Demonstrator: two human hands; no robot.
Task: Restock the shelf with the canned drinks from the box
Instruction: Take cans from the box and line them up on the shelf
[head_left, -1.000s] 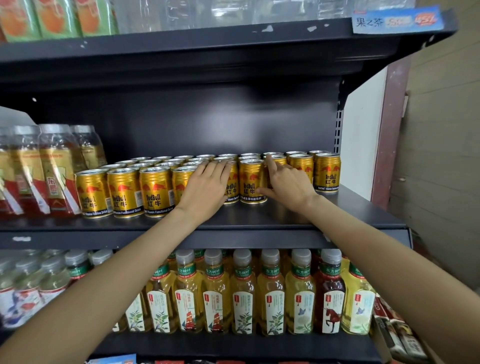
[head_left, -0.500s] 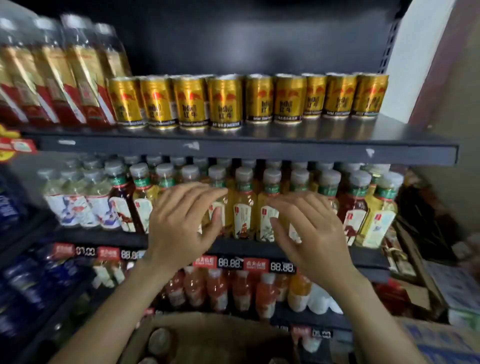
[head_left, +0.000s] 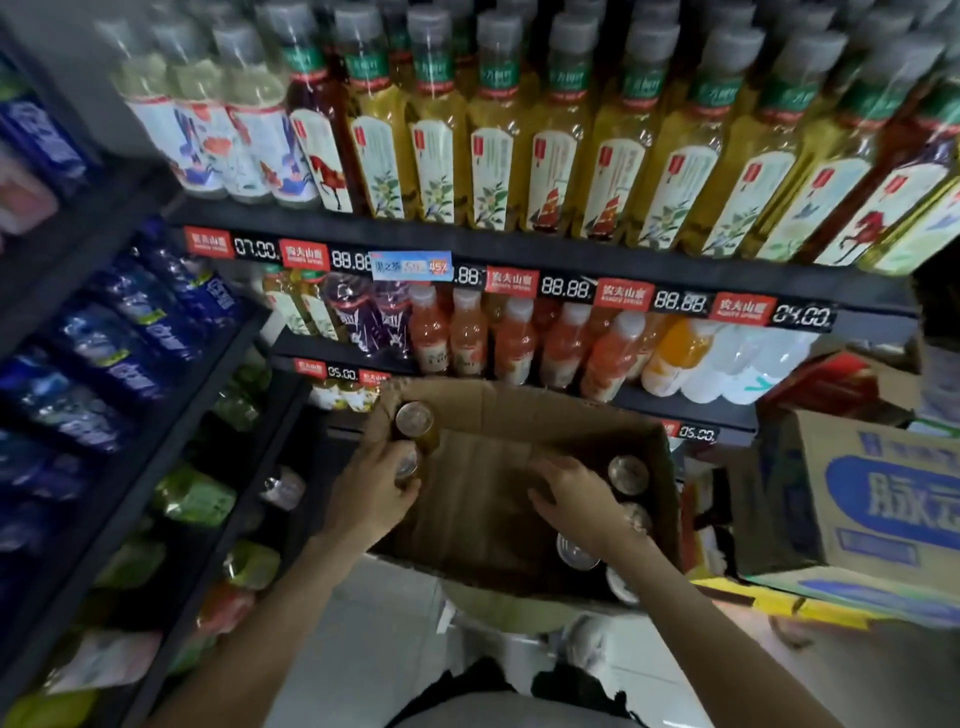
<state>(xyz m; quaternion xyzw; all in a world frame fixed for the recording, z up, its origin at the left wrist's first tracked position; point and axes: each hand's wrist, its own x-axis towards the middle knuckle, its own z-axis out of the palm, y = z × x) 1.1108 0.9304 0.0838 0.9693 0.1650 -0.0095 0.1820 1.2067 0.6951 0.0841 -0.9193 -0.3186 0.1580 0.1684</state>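
Note:
An open brown cardboard box (head_left: 524, 410) stands on the floor below the shelves. Several gold cans stand inside it. My left hand (head_left: 369, 499) grips one can (head_left: 408, 464) at the box's left wall, fingers and thumb round its top. A second can (head_left: 414, 422) stands just behind it. My right hand (head_left: 569, 493) hovers low in the box with its fingers loosely spread and nothing in them. Beside its wrist a row of cans (head_left: 628, 474) lines the right wall. The shelf with the gold cans is out of view.
Tea bottles (head_left: 550, 156) fill the shelf above, juice bottles (head_left: 514, 343) the shelf behind the box. A side rack with blue bottles (head_left: 119, 332) stands left. A white and blue carton (head_left: 883, 499) sits right of the box. Pale floor lies near me.
Both hands left the can row on the upper shelf and dropped into the box. The view tilted down. My left hand has taken hold of a can.

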